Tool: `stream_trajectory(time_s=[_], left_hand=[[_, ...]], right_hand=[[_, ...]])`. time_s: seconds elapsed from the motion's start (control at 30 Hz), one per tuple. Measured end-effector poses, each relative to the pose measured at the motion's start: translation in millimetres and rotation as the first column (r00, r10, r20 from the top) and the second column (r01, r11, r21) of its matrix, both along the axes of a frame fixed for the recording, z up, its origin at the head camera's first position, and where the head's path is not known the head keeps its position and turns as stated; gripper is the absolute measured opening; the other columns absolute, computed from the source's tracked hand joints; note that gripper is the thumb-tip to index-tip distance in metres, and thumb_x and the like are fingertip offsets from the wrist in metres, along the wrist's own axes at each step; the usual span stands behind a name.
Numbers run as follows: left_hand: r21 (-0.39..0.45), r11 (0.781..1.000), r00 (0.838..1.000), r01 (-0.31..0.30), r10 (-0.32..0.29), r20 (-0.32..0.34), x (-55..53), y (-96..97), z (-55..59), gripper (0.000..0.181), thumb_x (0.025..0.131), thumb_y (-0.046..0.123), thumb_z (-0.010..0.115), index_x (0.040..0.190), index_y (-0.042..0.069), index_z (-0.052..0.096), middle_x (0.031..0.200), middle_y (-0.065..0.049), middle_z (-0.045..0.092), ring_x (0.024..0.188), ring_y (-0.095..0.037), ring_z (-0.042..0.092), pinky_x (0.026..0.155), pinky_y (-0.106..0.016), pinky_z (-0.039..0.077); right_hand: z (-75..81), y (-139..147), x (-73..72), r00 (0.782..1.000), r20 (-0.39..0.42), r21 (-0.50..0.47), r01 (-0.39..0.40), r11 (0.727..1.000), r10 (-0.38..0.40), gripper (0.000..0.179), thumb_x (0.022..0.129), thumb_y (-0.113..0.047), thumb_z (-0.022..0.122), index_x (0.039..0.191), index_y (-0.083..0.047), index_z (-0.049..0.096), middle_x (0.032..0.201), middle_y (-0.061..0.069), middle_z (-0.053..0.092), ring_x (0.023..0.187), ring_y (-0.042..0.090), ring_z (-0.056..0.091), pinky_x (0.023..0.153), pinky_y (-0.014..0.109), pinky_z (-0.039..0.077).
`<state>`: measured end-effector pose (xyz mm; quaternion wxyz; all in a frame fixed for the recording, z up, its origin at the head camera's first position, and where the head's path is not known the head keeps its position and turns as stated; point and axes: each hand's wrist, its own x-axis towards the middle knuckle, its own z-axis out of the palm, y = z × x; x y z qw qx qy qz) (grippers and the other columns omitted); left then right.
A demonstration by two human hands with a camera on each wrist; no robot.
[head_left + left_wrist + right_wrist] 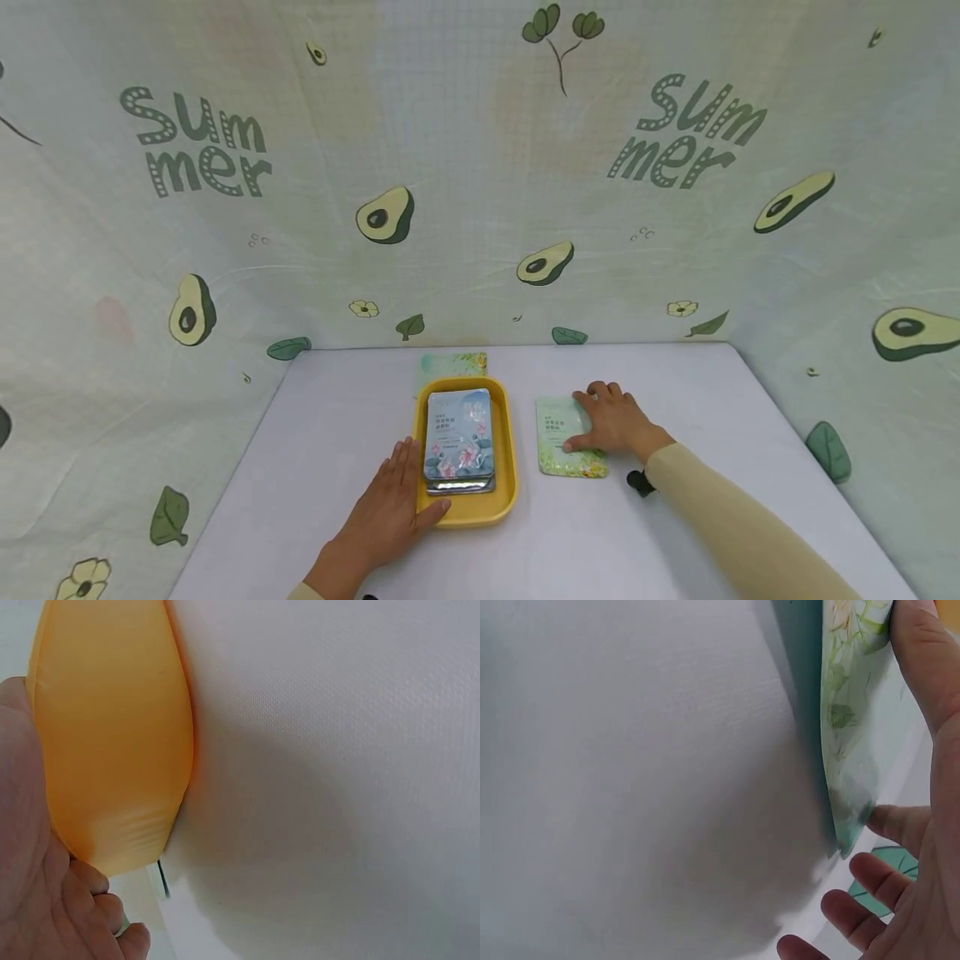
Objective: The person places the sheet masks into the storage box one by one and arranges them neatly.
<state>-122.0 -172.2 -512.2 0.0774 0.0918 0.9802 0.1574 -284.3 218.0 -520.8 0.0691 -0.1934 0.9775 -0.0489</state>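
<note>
My left hand point(386, 508) lies along the left side of a yellow tray point(472, 510), fingers extended and thumb at the tray's front rim. In the left wrist view, the palm rests by the tray's outer wall point(112, 742). A shiny blue packet with pink flowers point(459, 433) lies in the tray on top of at least one more silver-edged packet point(468, 487). To the right, a pale green floral packet point(557, 429) lies on the table. My right hand point(617, 425) touches it with spread fingers, thumb on its face and index finger at its edge.
Behind the tray lies another green floral packet point(450, 365), partly hidden by the rim. The white table point(315, 467) ends at a hanging avocado-print cloth point(465, 167), which also flanks both sides. A small black object point(640, 482) is by the right sleeve.
</note>
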Motion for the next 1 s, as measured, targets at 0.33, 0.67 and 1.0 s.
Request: stream_trajectory(time_s=[0.33,0.67,1.0], left_hand=[[-0.013,1.0,1.0,0.003,-0.003,-0.015,-0.4,0.5,-2.2,0.104,0.101,0.071,0.05,0.168,-0.001,0.013,0.176,-0.021,0.016,0.164,-0.037,0.015,0.13,-0.055,0.023],[-0.006,1.0,1.0,0.015,-0.015,-0.025,-1.9,-1.5,-3.7,0.103,0.103,0.07,0.048,0.168,-0.002,0.013,0.175,-0.023,0.014,0.164,-0.037,0.013,0.13,-0.055,0.023],[0.001,1.0,0.999,0.016,-0.016,-0.03,-2.8,-2.2,-4.2,0.102,0.103,0.069,0.049,0.167,-0.003,0.014,0.175,-0.023,0.015,0.164,-0.037,0.013,0.13,-0.055,0.023]], right_hand=[[-4.8,0,-1.5,1.0,-0.015,-0.07,-0.002,0.998,0.001,0.109,0.07,-0.079,0.083,0.143,-0.004,0.055,0.15,0.023,0.049,0.131,0.045,0.048,0.106,0.065,0.046],[-1.5,-6,1.1,0.996,-0.079,-0.087,0.021,0.996,-0.028,0.099,0.064,-0.072,0.091,0.128,-0.005,0.057,0.109,0.009,0.065,0.1,0.029,0.056,0.092,0.055,0.049],[11.7,-12,10.9,0.991,-0.13,-0.159,0.011,0.987,-0.032,0.078,0.077,-0.044,0.094,0.128,-0.005,0.05,0.099,0.005,0.066,0.076,0.018,0.056,0.084,0.048,0.055]])
